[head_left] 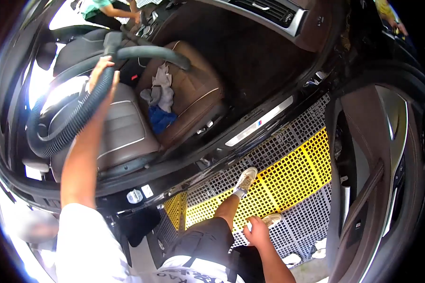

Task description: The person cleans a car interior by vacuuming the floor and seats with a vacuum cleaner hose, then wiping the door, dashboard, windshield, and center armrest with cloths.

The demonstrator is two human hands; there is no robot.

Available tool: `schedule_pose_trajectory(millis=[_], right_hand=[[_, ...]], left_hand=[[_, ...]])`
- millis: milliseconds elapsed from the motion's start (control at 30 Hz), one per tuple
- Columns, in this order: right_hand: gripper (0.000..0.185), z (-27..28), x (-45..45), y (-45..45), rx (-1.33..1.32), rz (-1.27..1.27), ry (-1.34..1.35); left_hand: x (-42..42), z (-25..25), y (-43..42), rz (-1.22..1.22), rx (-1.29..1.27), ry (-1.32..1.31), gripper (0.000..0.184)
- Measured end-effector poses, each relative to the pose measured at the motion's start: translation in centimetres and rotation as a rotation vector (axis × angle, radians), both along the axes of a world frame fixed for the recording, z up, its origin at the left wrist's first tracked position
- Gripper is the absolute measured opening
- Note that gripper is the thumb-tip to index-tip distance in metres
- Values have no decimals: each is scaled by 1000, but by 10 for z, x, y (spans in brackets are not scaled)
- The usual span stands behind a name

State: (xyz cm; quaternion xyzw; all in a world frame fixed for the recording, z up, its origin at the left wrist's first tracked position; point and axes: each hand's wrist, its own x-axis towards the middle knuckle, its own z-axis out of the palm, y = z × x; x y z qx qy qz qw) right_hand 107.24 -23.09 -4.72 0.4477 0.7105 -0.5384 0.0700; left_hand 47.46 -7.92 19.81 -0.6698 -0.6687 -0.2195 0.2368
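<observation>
My left hand [104, 75] reaches into the car and is wrapped round a black ribbed vacuum hose [75, 120]. The hose loops down over the brown leather seat back [120, 120], and its dark end piece [112, 43] points up above my fingers. On the brown seat cushion [198, 85] lie a crumpled grey cloth [163, 87] and a blue cloth [161, 119]. Low beside my leg hangs my right hand [256, 232], its fingers loosely bent and apart, with nothing seen in it.
The door sill [259, 121] runs between me and the cabin. At right stands the open car door [373, 174]. Underfoot is yellow and grey floor grating [288, 174]. A person in a green shirt [92, 7] is at the far side; a person in yellow [387, 12] shows top right.
</observation>
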Motion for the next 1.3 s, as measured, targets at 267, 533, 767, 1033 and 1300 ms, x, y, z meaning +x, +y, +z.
schedule_pose_trajectory(millis=[267, 533, 767, 1033, 1300], right_hand=[[46, 56, -105, 68, -1042, -656, 673], [25, 87, -53, 33, -1140, -817, 614], [78, 65, 124, 67, -79, -689, 218], [81, 245, 20, 144, 818, 114, -4], [87, 243, -310, 232, 833, 1110, -103]], left_hand=[[261, -58, -112, -390, -392, -890, 16], [426, -104, -245, -453, -725, -1070, 31], [363, -120, -275, 140, -668, -1668, 25], [304, -122, -133, 400, -824, -1287, 108], [352, -254, -42, -97, -343, -1611, 95]])
